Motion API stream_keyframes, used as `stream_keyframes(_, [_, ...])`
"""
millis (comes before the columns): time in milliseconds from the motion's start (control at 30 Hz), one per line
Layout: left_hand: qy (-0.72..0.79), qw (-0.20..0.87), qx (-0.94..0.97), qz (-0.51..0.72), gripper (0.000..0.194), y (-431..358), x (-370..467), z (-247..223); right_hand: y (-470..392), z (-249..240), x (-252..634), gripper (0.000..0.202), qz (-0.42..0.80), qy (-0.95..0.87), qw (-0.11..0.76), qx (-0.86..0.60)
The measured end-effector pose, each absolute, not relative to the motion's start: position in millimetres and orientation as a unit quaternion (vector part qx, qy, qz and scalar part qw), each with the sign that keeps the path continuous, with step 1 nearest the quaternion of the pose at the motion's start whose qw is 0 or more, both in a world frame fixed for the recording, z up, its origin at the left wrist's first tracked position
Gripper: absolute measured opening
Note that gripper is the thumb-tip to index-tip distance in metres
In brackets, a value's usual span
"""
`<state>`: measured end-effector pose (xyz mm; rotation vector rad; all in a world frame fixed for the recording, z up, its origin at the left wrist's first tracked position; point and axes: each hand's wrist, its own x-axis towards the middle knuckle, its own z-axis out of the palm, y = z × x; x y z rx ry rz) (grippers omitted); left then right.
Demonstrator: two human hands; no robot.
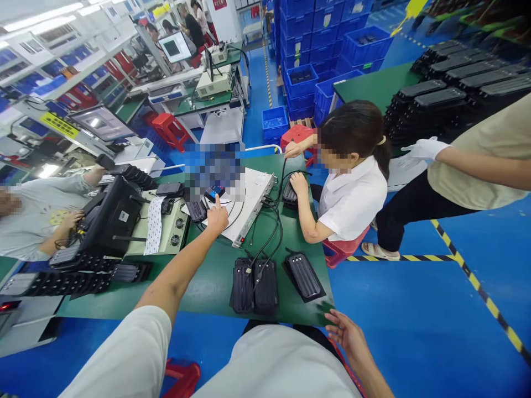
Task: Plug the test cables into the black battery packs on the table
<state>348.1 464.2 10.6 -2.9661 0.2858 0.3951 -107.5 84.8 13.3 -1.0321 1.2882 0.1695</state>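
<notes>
Pointing left hand [218, 219]: stretching one finger out to the small blue-and-black device [214, 193], with the other fingers curled, pinching nothing visible; cannot tell whether touching.
Small blue-and-black device: lying on or just beside the white instrument [256, 190]; likely light, stiff and rather fragile; best held by the side edges.
Black ribbed packs [265, 293]: lying on the near side of the white instrument, under cables [279, 231]; probably dense and rigid; best gripped across the long sides.
Right hand [349, 336]: spreading fingers loosely, holding nothing, well apart from the white instrument.
</notes>
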Motion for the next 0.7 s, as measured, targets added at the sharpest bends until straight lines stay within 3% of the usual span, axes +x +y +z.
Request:
stream_keyframes(233, [0.06,0.063,-0.984,0.153,0.041,462,360,7,99,9,-111,0.055,0.09,0.575,0.681,-0.444])
stream_keyframes(367, [0.093,0.036,-0.986,0.137,0.038,449,339,20,103,32,-85,0.055,0.079,0.539,0.676,-0.496])
stream_keyframes(500, [0.129,-0.002,-0.978,0.166,0.036,436,285,38,113,97,-20,0.058,0.067,0.442,0.686,-0.575])
stream_keyframes(700, [0.128,-0.116,-0.96,0.219,0.03,459,224,81,134,228,60,0.058,0.067,0.138,0.773,-0.616])
